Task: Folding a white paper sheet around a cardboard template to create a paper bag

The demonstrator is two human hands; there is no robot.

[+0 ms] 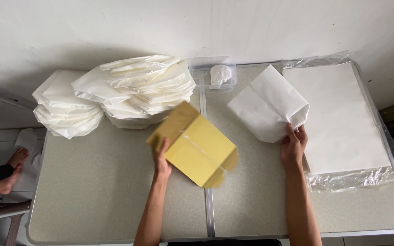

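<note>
Two stacks of folded white bags (115,93) occupy the table (92,191) at left. The left hand (161,160) grips one yellow board (196,146) at its lower-left edge, near centre. One clear container (213,73) stands behind. The right hand (293,145) pinches one folded white sheet (266,104), beside one wrapped paper stack (343,118).

Soft even daylight, no glare; yellow board (197,148) motion-blurred.
</note>
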